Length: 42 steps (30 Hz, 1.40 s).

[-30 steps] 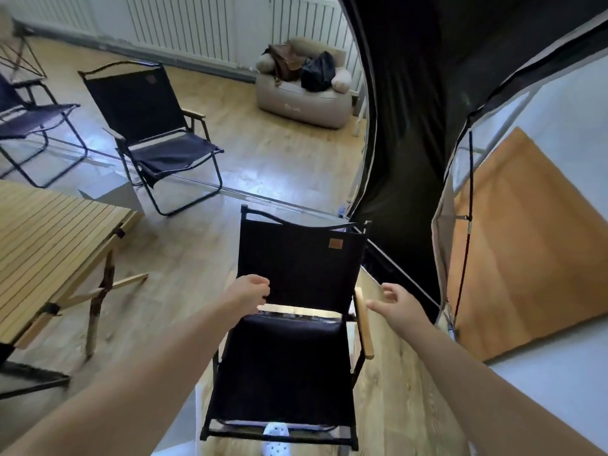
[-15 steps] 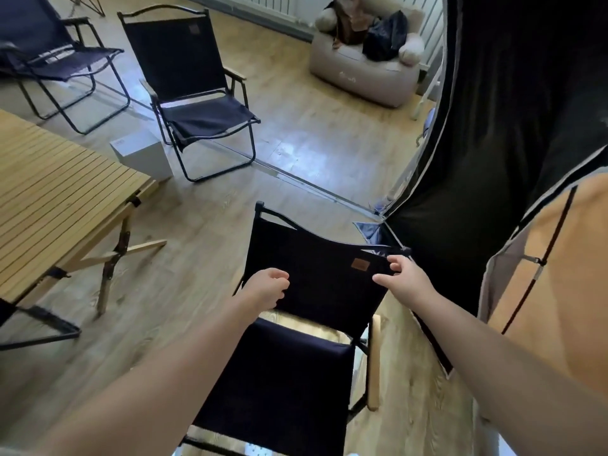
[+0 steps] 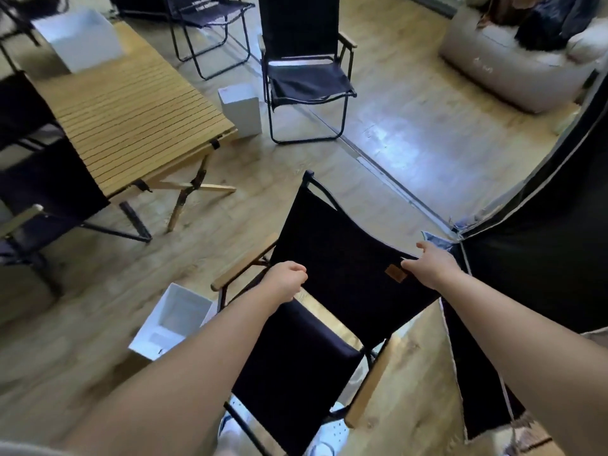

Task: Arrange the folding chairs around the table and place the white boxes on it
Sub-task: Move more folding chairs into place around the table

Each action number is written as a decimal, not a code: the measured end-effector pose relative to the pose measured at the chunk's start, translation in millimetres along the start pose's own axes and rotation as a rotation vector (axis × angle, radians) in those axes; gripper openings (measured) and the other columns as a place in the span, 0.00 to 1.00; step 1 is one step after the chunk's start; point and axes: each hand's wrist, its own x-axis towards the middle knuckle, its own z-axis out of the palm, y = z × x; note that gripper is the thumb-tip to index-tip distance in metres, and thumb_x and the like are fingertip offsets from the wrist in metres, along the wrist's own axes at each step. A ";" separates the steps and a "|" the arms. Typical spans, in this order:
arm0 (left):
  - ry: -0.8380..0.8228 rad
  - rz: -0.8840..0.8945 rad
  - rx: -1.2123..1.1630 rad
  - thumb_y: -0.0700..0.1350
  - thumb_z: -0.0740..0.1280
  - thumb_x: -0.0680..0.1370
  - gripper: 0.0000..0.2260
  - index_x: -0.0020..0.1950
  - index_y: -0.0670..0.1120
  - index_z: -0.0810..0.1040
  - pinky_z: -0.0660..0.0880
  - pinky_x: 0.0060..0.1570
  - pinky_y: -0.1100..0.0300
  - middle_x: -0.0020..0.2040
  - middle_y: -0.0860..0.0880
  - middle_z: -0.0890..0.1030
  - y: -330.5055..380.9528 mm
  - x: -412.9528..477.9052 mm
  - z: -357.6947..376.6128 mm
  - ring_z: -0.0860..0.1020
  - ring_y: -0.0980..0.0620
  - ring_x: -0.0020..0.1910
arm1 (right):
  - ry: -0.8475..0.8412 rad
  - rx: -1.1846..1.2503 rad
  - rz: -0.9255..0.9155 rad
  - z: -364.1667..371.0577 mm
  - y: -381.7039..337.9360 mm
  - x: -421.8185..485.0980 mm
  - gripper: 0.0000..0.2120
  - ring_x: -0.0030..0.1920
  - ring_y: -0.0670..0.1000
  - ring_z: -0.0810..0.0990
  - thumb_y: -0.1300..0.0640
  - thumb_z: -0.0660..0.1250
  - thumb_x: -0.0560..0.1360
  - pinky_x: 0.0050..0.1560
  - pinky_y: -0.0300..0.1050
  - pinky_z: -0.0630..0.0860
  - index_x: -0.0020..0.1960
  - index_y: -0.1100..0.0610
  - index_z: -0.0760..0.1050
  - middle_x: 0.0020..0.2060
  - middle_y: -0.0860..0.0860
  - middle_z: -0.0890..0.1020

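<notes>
A black folding chair with wooden armrests stands right in front of me, tilted. My left hand is closed on the lower left edge of its backrest. My right hand grips the backrest's top right edge near a brown label. The slatted wooden table stands at the upper left, with one white box on its far end. A second white box stands on the floor by the table's right corner. A third white box, open, lies on the floor left of my chair.
Another black folding chair stands beyond the table's right corner, one more farther back, and one at the table's near left side. A beige sofa sits at the upper right. A black tent wall rises at my right.
The view swung left and down, bringing the table, boxes and left chair into sight. The chair I hold has tilted and turned toward the table. My right hand went from open to gripping the backrest.
</notes>
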 end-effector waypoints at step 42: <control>0.080 -0.019 -0.086 0.45 0.62 0.79 0.16 0.66 0.52 0.75 0.77 0.60 0.50 0.55 0.49 0.79 -4.5 16.2 104.1 0.78 0.51 0.54 | 0.000 -0.224 -0.173 2.0 60.1 58.7 0.30 0.58 0.59 0.77 0.51 0.64 0.75 0.58 0.56 0.75 0.74 0.54 0.61 0.64 0.55 0.75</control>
